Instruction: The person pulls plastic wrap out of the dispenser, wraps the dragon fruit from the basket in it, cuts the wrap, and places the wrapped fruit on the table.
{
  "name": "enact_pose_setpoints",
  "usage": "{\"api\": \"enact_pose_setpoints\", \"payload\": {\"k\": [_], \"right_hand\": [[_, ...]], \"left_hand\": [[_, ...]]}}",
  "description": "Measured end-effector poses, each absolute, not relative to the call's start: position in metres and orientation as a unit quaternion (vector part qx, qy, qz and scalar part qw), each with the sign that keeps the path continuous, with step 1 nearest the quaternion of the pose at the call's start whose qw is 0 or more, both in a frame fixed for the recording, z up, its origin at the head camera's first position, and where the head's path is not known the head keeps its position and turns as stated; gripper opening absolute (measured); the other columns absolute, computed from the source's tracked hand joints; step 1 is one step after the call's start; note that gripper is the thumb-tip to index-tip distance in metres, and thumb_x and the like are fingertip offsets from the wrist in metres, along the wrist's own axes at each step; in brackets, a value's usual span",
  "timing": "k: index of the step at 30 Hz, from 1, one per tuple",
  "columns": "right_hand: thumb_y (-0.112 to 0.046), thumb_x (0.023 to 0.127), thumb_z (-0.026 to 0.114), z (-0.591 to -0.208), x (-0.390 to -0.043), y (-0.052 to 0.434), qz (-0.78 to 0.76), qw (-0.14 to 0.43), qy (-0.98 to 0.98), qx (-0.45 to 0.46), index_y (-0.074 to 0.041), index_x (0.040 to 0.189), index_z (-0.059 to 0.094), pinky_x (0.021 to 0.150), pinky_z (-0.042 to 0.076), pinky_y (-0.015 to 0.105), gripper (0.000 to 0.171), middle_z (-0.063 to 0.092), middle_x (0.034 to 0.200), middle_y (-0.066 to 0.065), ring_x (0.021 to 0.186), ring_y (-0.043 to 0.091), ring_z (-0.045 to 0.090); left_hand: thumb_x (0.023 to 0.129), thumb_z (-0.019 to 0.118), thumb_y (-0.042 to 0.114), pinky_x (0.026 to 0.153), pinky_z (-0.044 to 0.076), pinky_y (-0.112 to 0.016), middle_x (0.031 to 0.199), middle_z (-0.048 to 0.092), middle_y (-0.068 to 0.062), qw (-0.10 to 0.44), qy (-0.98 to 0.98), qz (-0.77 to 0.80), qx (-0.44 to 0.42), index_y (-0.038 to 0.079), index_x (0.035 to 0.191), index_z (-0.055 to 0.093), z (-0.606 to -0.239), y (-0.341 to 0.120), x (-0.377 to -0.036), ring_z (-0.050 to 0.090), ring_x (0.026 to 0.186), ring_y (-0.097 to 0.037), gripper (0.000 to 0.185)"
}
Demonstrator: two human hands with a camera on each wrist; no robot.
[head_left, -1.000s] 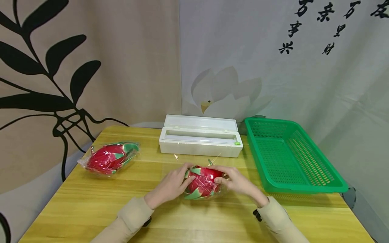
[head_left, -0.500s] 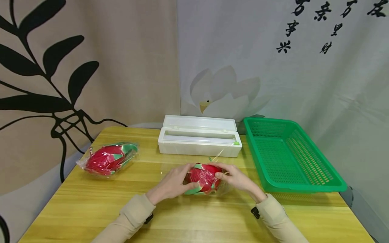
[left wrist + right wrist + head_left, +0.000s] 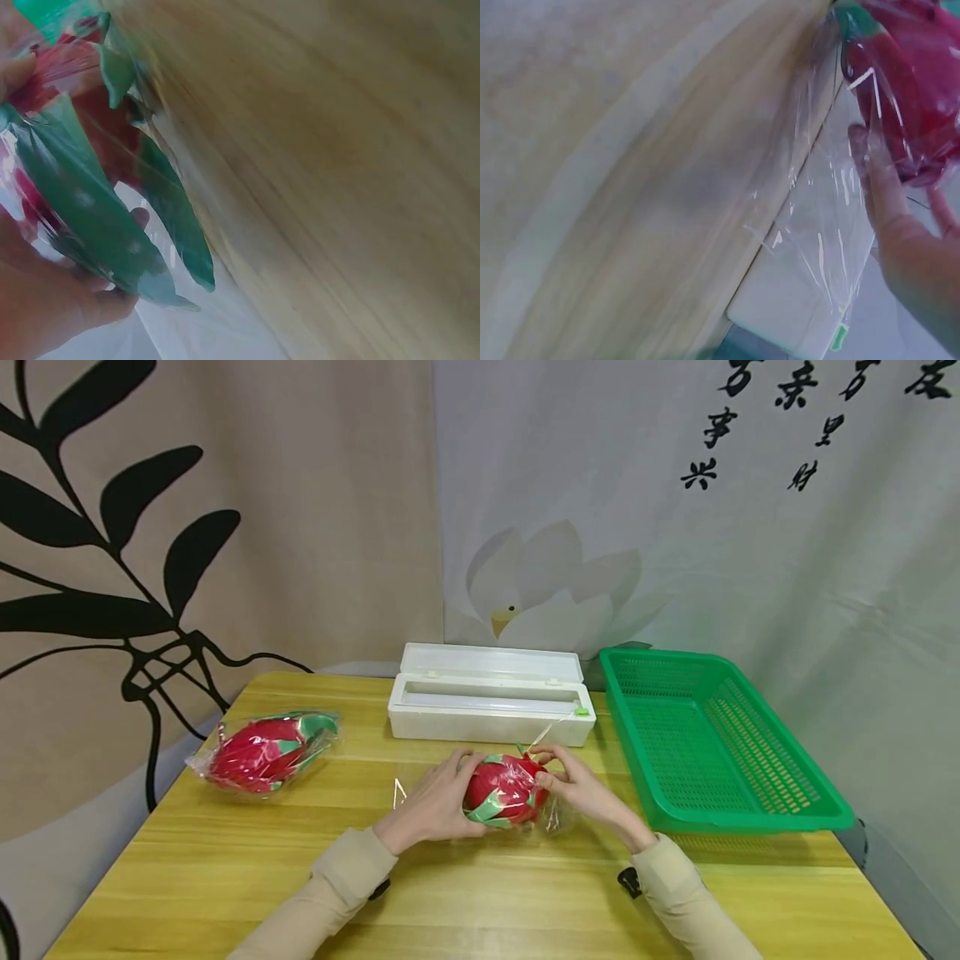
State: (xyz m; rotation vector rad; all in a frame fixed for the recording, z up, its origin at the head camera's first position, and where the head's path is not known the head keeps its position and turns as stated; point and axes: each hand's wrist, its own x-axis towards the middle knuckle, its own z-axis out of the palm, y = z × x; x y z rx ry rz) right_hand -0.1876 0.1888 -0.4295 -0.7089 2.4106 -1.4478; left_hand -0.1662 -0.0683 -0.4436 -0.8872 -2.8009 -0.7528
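A red dragon fruit (image 3: 506, 789) with green scales lies in clear cling film (image 3: 555, 814) at the middle of the table. My left hand (image 3: 435, 802) grips its left end, thumb in front and fingers over the top. At its right end my right hand (image 3: 585, 787) holds the fruit between thumb and curled fingers. In the left wrist view, film covers the long green scales (image 3: 82, 195). The right wrist view shows loose, creased film (image 3: 825, 225) hanging off the fruit, with my right fingers partly behind it. The fruit's underside is hidden.
A white cling film dispenser (image 3: 491, 722), lid raised, stands just behind the fruit. A green plastic basket (image 3: 738, 822) is at the right. Another film-wrapped dragon fruit (image 3: 262, 756) lies at the left of the wooden table (image 3: 495, 910).
The dragon fruit has turned and shifted slightly away from me, toward the dispenser. My left thumb has slid from its front to lower left. My right fingers have curled in more at its right end.
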Motion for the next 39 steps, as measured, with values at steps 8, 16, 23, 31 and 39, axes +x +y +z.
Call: {"api": "enact_pose_setpoints", "payload": {"k": [8,16,23,31,39], "right_hand": [[-0.024,0.097,0.054,-0.429,-0.185,0.185,-0.481,0.086,0.857,-0.162,0.001,0.127,0.046,0.083,0.055,0.037,0.040,0.055,0.114,0.026,0.094,0.027,0.066],[-0.024,0.096,0.055,-0.425,-0.184,0.179,-0.463,0.041,0.875,-0.133,-0.004,0.127,0.052,0.086,0.055,0.038,0.037,0.065,0.114,0.020,0.102,0.031,0.064],[-0.028,0.100,0.049,-0.418,-0.182,0.176,-0.427,0.003,0.884,-0.187,-0.008,0.144,0.038,0.085,0.055,0.042,0.049,0.053,0.134,0.022,0.105,0.035,0.063],[-0.039,0.093,0.057,-0.412,-0.176,0.166,-0.287,-0.051,0.921,-0.261,-0.024,0.142,0.043,0.091,0.051,0.056,0.053,0.051,0.138,0.014,0.116,0.036,0.058],[-0.037,0.089,0.065,-0.416,-0.185,0.158,-0.262,-0.079,0.931,-0.240,-0.015,0.130,0.057,0.086,0.055,0.044,0.047,0.063,0.120,0.009,0.103,0.026,0.063]], "left_hand": [[0.063,0.081,0.041,0.080,0.057,-0.037,0.119,0.048,-0.013,0.039,-0.922,-0.255,-0.289,0.007,0.140,0.039,-0.441,-0.067,-0.172,0.061,0.093,-0.023,0.094],[0.068,0.079,0.044,0.082,0.056,-0.037,0.118,0.051,-0.012,-0.018,-0.917,-0.299,-0.262,0.011,0.144,0.037,-0.438,-0.071,-0.179,0.059,0.099,-0.023,0.093],[0.069,0.077,0.046,0.088,0.054,-0.043,0.127,0.050,-0.013,-0.046,-0.915,-0.321,-0.242,0.013,0.146,0.035,-0.437,-0.076,-0.182,0.056,0.109,-0.027,0.094],[0.071,0.075,0.050,0.093,0.051,-0.050,0.139,0.046,-0.017,-0.064,-0.919,-0.319,-0.224,0.010,0.148,0.032,-0.436,-0.076,-0.191,0.053,0.119,-0.032,0.096],[0.072,0.076,0.052,0.091,0.053,-0.040,0.130,0.056,-0.011,-0.076,-0.907,-0.361,-0.203,0.003,0.141,0.032,-0.438,-0.075,-0.196,0.059,0.111,-0.022,0.095]]}}
